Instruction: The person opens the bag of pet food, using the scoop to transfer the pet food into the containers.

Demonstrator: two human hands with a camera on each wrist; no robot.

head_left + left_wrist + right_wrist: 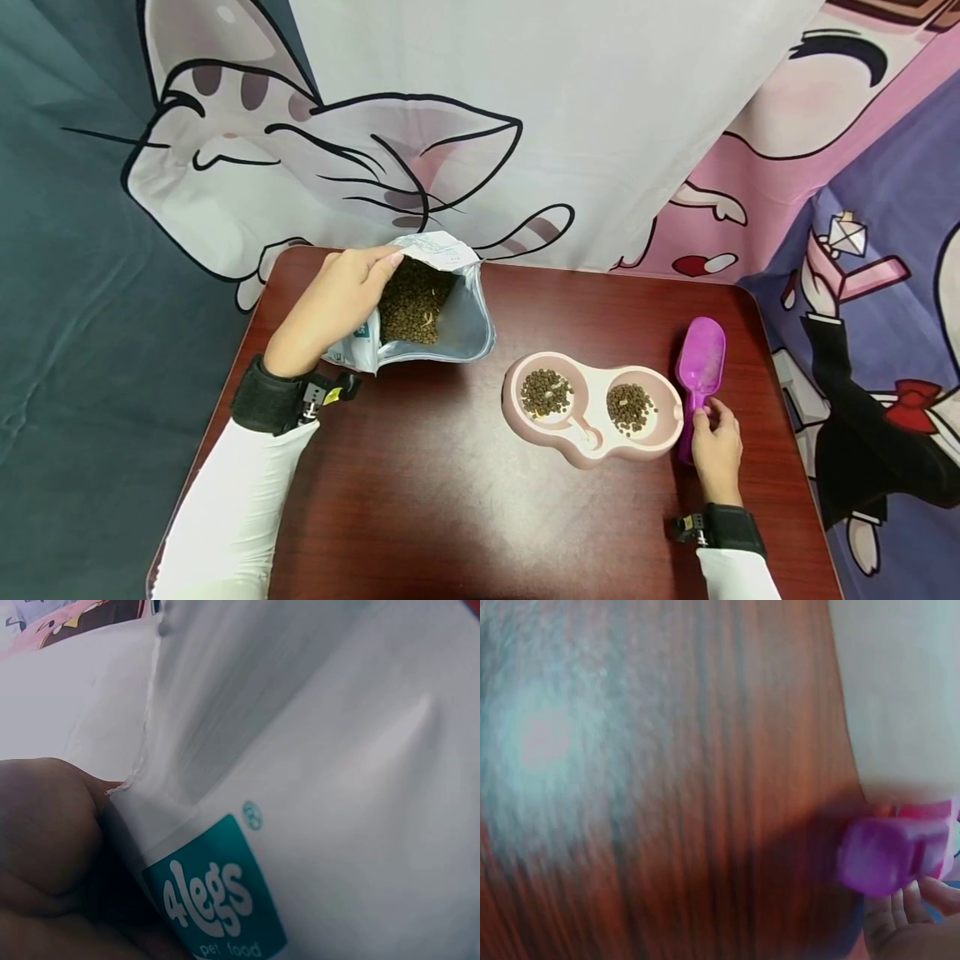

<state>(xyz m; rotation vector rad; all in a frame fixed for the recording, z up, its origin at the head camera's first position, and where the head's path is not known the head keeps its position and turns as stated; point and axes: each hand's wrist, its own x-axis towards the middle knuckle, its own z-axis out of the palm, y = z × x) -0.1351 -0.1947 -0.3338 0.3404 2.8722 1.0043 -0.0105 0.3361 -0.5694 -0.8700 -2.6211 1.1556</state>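
A pale pet food bag (468, 321) stands with its mouth wide, and brown kibble (412, 304) shows inside. My left hand (345, 292) pinches the bag's upper edge between thumb and fingers. Close up in the left wrist view, the bag (337, 787) has a teal "4Legs pet food" label. At the right, my right hand (717, 446) holds a purple scoop (702, 354) by its handle, bowl pointing away from me. Fingers (904, 915) show against the handle (877, 859) in the right wrist view, where the grip is partly hidden.
Between the hands sits a pink double pet bowl (588, 454), with some kibble in each hollow. All of it is on a dark red-brown wooden table (420, 500). Printed cartoon cloths (600, 125) hang behind the table and beside it.
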